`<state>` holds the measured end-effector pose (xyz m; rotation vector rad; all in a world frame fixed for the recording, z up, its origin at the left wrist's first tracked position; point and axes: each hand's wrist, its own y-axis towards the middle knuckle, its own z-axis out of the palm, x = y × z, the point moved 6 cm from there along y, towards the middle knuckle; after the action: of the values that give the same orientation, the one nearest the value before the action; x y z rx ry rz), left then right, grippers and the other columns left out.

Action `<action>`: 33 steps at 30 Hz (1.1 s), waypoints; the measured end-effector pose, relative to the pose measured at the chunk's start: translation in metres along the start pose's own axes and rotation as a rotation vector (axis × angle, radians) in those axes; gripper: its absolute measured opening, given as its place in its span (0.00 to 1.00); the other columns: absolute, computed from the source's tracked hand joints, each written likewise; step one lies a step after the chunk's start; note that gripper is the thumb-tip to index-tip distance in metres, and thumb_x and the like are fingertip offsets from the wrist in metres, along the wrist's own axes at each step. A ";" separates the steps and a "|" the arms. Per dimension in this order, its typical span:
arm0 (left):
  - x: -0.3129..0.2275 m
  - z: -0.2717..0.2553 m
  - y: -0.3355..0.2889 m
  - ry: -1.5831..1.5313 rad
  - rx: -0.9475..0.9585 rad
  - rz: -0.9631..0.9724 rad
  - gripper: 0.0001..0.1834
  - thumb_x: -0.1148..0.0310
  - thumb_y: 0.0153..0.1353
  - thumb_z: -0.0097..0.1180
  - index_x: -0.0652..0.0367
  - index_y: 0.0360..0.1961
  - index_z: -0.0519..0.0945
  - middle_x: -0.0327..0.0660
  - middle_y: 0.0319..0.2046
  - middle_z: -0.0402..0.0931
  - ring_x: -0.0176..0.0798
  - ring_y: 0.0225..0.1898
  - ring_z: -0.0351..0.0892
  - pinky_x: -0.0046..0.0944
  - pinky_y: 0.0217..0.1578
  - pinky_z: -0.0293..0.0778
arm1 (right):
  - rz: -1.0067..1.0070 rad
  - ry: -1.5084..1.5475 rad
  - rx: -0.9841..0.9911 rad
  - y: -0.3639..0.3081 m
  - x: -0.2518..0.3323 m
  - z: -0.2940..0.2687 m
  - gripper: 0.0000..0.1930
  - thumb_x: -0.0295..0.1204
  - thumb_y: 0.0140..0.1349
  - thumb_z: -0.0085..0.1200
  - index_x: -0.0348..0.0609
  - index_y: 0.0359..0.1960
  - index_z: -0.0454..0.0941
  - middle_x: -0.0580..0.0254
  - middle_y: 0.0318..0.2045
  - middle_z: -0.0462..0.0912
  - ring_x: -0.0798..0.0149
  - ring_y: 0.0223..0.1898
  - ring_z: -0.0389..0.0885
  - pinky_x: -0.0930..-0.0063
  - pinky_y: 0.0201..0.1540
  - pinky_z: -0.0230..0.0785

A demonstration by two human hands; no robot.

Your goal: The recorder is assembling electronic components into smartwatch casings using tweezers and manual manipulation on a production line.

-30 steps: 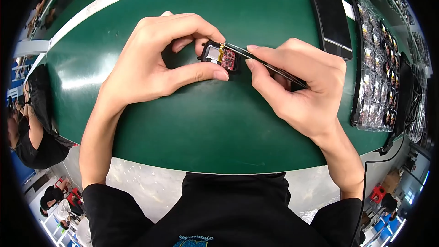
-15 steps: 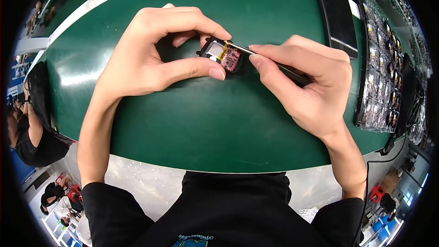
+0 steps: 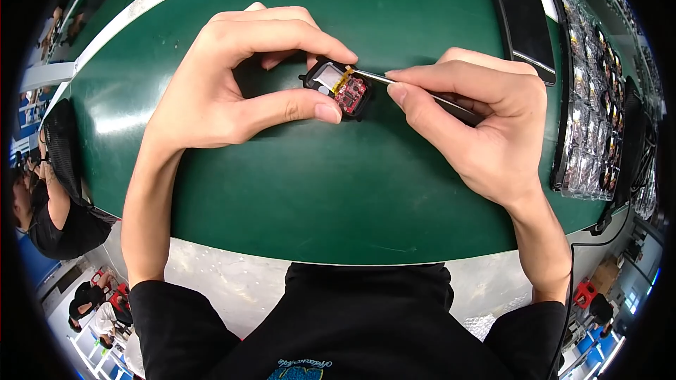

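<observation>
Between the thumb and fingers of my left hand (image 3: 236, 77) is a small black device housing (image 3: 308, 79), its inside facing up. A silver battery (image 3: 328, 77), yellow tape (image 3: 343, 80) and a red circuit board (image 3: 351, 95) show within it. My right hand (image 3: 486, 112) pinches slim metal tweezers (image 3: 373, 76) between thumb and index finger. Their tip meets the housing's upper right edge, beside the yellow tape; whether it grips anything is too small to tell.
Both hands work over a green table (image 3: 338, 190). To the right lie a tray of bubble-wrapped small parts (image 3: 591, 105) and a long black flat object (image 3: 520, 14). A black mesh item (image 3: 62, 151) is at the left edge. Co-workers (image 3: 53, 204) sit beyond it.
The housing has turned slightly in my left hand, showing more of the circuit board. My right hand has shifted a little to the right, and the tweezers lie flatter.
</observation>
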<state>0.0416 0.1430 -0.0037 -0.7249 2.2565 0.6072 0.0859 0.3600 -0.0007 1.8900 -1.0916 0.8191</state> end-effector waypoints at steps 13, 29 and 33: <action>-0.001 0.003 0.001 -0.034 0.003 0.023 0.30 0.58 0.49 0.85 0.60 0.52 0.93 0.39 0.38 0.87 0.35 0.34 0.74 0.37 0.37 0.63 | 0.004 -0.002 0.024 -0.001 -0.002 0.001 0.06 0.18 0.61 0.71 0.34 0.40 0.95 0.69 0.20 0.80 0.81 0.19 0.70 0.80 0.22 0.54; -0.008 0.003 0.002 0.080 0.010 0.062 0.26 0.55 0.53 0.83 0.60 0.47 0.90 0.38 0.37 0.88 0.36 0.32 0.76 0.38 0.38 0.62 | -0.003 -0.001 0.005 -0.003 0.000 0.003 0.06 0.18 0.60 0.72 0.33 0.39 0.94 0.67 0.21 0.82 0.80 0.20 0.72 0.80 0.23 0.56; -0.008 0.003 0.003 0.064 0.019 0.059 0.26 0.57 0.51 0.84 0.60 0.47 0.90 0.38 0.38 0.88 0.35 0.32 0.75 0.38 0.38 0.62 | -0.049 0.006 -0.006 -0.003 -0.001 0.003 0.06 0.18 0.60 0.72 0.34 0.38 0.94 0.66 0.21 0.82 0.80 0.20 0.73 0.80 0.23 0.57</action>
<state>0.0456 0.1497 0.0009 -0.6802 2.3466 0.5977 0.0886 0.3591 -0.0041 1.9002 -1.0392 0.7925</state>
